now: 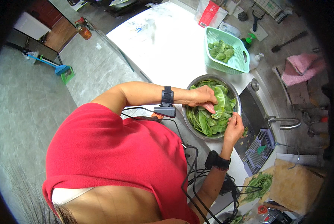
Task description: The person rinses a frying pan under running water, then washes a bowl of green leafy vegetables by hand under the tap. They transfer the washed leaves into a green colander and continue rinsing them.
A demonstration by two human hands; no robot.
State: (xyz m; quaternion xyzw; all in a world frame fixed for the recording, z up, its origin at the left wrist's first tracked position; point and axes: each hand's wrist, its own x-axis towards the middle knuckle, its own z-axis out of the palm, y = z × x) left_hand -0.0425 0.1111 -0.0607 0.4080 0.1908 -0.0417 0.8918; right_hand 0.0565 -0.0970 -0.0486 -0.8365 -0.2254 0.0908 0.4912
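My left hand (204, 96) reaches over a round stainless steel bowl (187, 121) and holds a broad, flat green bean pod (219, 101) between thumb and fingers. More flat pods (209, 123) fill the bowl, wet-looking and piled loosely. At the bowl's sink-side rim is my right hand (234, 127), its fingertips drawn together; whether something small is between them cannot be made out. A green scrap (244, 131) shows just beyond that hand, over the sink. Further up the counter, a mint-green plastic colander basket (239, 66) contains several flat pods (221, 51).
The dark sink (246, 103) with a curved faucet (288, 123) lies beyond the bowl; a lilac rack (255, 156) sits across it. Leafy greens (258, 186) and a wooden cutting board (294, 184) are at lower right. Pump bottles (255, 61) stand behind the colander. Black cables (196, 159) hang beside my right arm.
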